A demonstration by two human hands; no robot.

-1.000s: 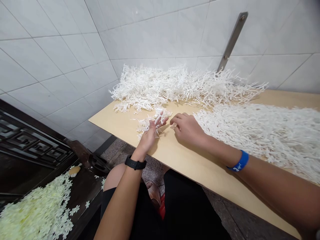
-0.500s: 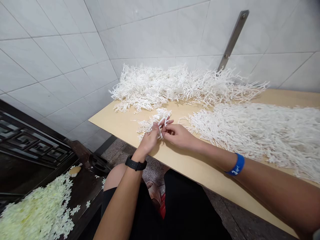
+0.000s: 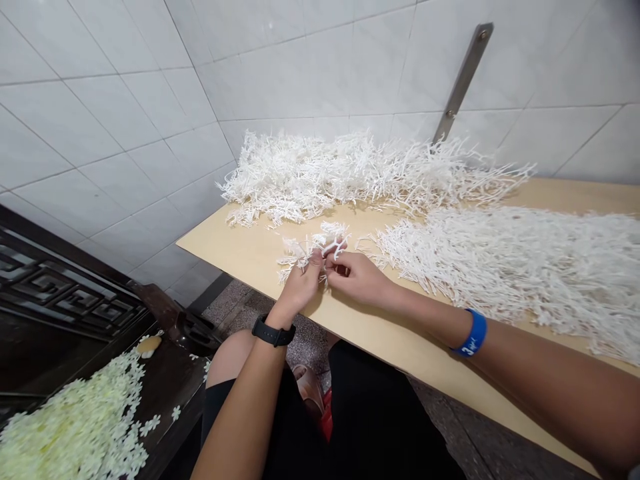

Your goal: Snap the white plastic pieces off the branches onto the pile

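Over the front edge of the tan board, my left hand (image 3: 303,280) is closed around a white branching plastic sprig (image 3: 334,233), its twigs sticking out above and left of the fingers. My right hand (image 3: 357,277) meets it from the right, thumb and fingertips pinched together at the lower end of the sprig. What exactly sits between the right fingertips is too small to make out. Behind the hands lies a long heap of similar white sprigs (image 3: 340,170). A second, flatter pile of white sprigs (image 3: 510,260) spreads to the right of my right hand.
The tan board (image 3: 220,237) stands against a tiled wall (image 3: 325,73) with a metal bracket (image 3: 463,83). At lower left, pale green-white plastic flowers (image 3: 75,427) are heaped on a dark carved wooden seat (image 3: 170,373). My knees are under the board's front edge.
Both hands have shifted very slightly, with the fingers still together at the sprig. The sprig has tilted a little. The piles look the same.
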